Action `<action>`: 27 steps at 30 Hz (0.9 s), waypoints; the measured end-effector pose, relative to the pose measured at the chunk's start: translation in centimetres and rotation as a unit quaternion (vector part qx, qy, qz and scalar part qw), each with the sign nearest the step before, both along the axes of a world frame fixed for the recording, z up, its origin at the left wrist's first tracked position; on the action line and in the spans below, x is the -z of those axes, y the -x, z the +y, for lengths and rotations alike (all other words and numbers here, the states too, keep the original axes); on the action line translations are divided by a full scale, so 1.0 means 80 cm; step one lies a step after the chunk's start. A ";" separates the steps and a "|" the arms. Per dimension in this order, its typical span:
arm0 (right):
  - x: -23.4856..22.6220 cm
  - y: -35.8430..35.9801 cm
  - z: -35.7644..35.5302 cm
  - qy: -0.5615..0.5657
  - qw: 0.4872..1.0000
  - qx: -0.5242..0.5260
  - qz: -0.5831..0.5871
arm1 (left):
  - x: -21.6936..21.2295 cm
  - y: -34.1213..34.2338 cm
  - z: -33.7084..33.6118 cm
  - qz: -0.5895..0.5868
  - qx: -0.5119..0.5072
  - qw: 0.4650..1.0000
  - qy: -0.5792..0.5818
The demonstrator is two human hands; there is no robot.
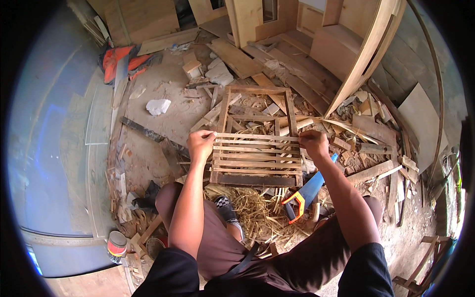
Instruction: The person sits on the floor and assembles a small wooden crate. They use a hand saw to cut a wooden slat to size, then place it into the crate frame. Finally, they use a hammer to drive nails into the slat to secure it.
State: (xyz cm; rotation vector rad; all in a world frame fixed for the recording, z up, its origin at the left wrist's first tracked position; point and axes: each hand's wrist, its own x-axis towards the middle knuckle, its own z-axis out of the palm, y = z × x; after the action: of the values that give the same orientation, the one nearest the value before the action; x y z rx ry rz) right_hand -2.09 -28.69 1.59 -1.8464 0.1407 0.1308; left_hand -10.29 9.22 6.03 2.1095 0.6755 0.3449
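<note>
Air over the wooden frame [257,164] is open betw. L hand [200,145] & R hand [314,142], w/ only narrow gaps thru its slats. Handsaw [311,190] blocks just R of its near R corner, scrap wood [372,171] clutters farther R; dark beam [153,132] lies L of it, w/ bare floor [143,159] alongside.

Slats [257,164] across near half of frame [292,119]; shavings [250,205] just before frame, saw [311,189] right of shavings, can [117,243] well left

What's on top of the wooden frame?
Thin slats lie across the near half of the frame; the left hand and right hand pinch the farthest one's ends. Where slats cross the side rails, the wood beneath is hidden.
</note>
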 end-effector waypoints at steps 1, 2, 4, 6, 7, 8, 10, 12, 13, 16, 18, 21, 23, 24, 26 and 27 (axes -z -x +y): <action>-0.004 0.002 0.004 0.016 1.000 -0.002 0.004 | -0.001 0.002 0.002 -0.001 -0.003 1.000 0.002; -0.008 0.004 0.009 0.021 1.000 -0.001 0.011 | -0.001 0.003 0.003 -0.001 -0.005 1.000 0.005; -0.012 0.004 0.010 0.034 0.999 0.004 0.026 | -0.001 0.003 0.002 0.001 -0.006 1.000 0.028; 0.001 -0.003 0.000 0.037 0.999 0.001 0.020 | -0.001 -0.001 -0.002 0.006 -0.001 0.997 0.071; 0.002 -0.004 0.001 0.037 0.999 -0.003 0.017 | 0.001 -0.001 0.001 0.004 0.001 0.998 0.070; 0.004 -0.004 0.001 0.028 0.999 0.001 0.020 | 0.004 -0.002 0.002 0.002 0.002 0.998 0.069; 0.003 -0.003 0.005 0.009 1.000 0.008 0.027 | 0.007 -0.002 0.006 -0.003 0.004 0.998 0.059; -0.004 -0.001 0.009 -0.003 0.999 -0.004 0.047 | 0.011 0.000 0.011 -0.008 0.003 0.999 0.043; -0.004 0.000 0.008 -0.008 0.998 -0.008 0.056 | 0.012 0.000 0.010 -0.013 0.005 0.999 0.043; -0.004 -0.001 0.006 0.040 0.998 -0.018 0.037 | 0.017 -0.002 0.013 -0.025 0.012 0.999 0.036; 0.007 -0.012 0.000 0.033 0.999 -0.026 0.034 | 0.024 -0.009 0.015 -0.023 0.023 0.999 0.031; 0.011 -0.010 -0.002 0.074 0.997 -0.018 0.014 | 0.021 -0.007 0.007 -0.020 0.016 1.000 0.018; -0.004 -0.001 0.010 0.061 0.998 -0.019 0.030 | 0.023 -0.004 0.017 -0.010 0.015 1.000 0.023; 0.006 -0.006 0.006 0.084 0.996 -0.023 0.018 | 0.023 -0.004 0.013 -0.010 0.015 1.000 0.009; 0.011 -0.005 0.001 0.072 0.997 -0.014 -0.010 | 0.019 -0.003 0.004 -0.034 0.015 0.999 0.003; 0.013 -0.004 -0.002 0.064 0.998 -0.014 -0.013 | 0.019 -0.002 -0.002 -0.034 0.014 0.999 0.002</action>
State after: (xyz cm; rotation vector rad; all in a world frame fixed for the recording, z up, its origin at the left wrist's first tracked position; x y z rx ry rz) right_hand -1.77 -28.86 0.53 -1.9767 0.1072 0.1193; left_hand -10.13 9.07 4.49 2.0915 0.6053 0.3980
